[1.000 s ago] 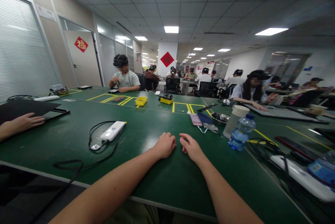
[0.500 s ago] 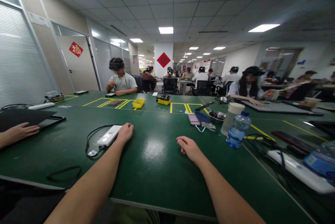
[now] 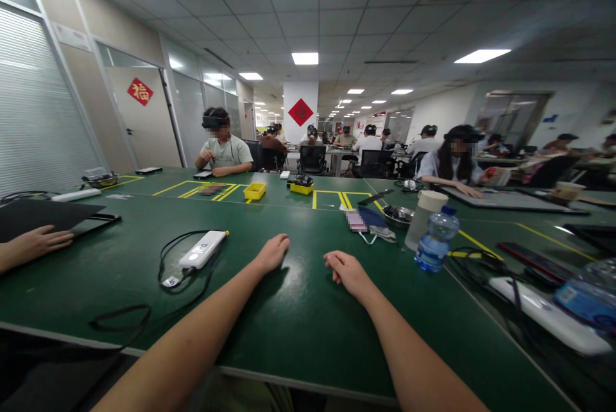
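My left hand [image 3: 273, 254] rests over the green table [image 3: 298, 335], its fingers bent together, with no object showing in them. Close by on the right, my right hand [image 3: 347, 273] is loosely curled, thumb against the index finger, and also shows nothing held. The two hands are apart. Left of my left hand lies a white power bank [image 3: 204, 249] with a black cable looped around it and a small white tag [image 3: 171, 282] on the cable. A black strap [image 3: 120, 316] runs toward the table's near edge.
Beyond my right hand stand a clear blue-capped water bottle [image 3: 437, 239], a pale tumbler [image 3: 421, 223] and a metal bowl [image 3: 398, 215]. Yellow trays [image 3: 255, 191] sit farther off. Another person's hand [image 3: 38, 244] rests on a black panel [image 3: 43, 216] at left. Co-workers sit around.
My left hand has moved right, away from beside the power bank and closer to my right hand. My right hand has stayed in place.
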A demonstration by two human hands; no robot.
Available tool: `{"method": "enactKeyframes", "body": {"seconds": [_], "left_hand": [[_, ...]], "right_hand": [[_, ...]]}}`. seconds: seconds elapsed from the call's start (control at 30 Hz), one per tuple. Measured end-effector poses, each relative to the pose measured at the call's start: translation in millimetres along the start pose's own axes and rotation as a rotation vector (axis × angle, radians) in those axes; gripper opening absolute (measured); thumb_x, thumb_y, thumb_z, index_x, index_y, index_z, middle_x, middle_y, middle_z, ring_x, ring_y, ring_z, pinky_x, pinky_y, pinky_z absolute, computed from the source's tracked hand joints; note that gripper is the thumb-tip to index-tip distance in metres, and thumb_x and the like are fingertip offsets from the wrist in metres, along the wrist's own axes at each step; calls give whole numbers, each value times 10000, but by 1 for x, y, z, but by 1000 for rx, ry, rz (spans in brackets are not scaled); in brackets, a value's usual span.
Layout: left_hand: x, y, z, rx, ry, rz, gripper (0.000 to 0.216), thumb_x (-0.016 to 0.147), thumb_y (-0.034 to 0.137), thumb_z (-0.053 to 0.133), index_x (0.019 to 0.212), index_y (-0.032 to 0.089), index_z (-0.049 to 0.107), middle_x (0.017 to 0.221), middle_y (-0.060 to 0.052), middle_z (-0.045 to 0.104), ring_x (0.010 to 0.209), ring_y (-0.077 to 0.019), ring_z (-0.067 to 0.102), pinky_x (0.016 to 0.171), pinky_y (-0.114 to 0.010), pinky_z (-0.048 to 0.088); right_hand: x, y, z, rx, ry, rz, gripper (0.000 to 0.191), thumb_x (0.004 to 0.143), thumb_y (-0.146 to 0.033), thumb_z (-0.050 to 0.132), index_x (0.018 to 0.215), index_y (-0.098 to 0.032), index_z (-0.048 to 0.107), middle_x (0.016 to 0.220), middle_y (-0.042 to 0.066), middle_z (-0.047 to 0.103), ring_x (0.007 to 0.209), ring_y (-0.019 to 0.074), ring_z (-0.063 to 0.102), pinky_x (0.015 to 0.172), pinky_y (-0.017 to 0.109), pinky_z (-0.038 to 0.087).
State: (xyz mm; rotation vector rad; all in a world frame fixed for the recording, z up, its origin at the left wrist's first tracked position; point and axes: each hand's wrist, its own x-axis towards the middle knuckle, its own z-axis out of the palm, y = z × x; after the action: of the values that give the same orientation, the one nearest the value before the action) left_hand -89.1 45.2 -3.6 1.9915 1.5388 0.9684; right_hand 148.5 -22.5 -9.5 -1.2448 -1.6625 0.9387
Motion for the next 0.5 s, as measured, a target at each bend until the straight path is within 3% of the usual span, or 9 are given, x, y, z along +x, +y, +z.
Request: {"method": "enactKeyframes", "body": {"seconds": [0.13,0.23,0.37,0.5], "left_hand": [[-15,46,46,-98,-199,120,404,850,320,365,1185,138,498,1265,-93,498,1170,-188,442,993,-295,305],[-26,68,67,-196,-272,132,432,826,254,377,1237,141,444,1262,-91,499,1152,-179,457,962,-288,343],[-33,69,69,-95,-188,133,553,712,64,410,1263,119,398,1233,-117,508,1107,-178,486,926,-279,366],[-36,59,56,66,-206,218,556,678,16,409,1216,149,454,1095,-86,584,976,-176,544,862,-281,398]], "right_hand": [[-2,0,-1,-94,29,-9,309,779,-380,459,942,-159,601,640,1,590,497,104,521,475,209,403],[-2,1,-7,-268,131,-49,217,744,-263,477,870,-179,632,717,22,631,629,139,570,592,243,428],[0,5,-16,-480,247,14,203,687,-140,469,759,-191,652,772,43,661,760,172,588,715,271,410],[0,7,-16,-465,198,24,229,687,-129,463,805,-196,648,772,38,665,747,171,594,699,271,416]]}}
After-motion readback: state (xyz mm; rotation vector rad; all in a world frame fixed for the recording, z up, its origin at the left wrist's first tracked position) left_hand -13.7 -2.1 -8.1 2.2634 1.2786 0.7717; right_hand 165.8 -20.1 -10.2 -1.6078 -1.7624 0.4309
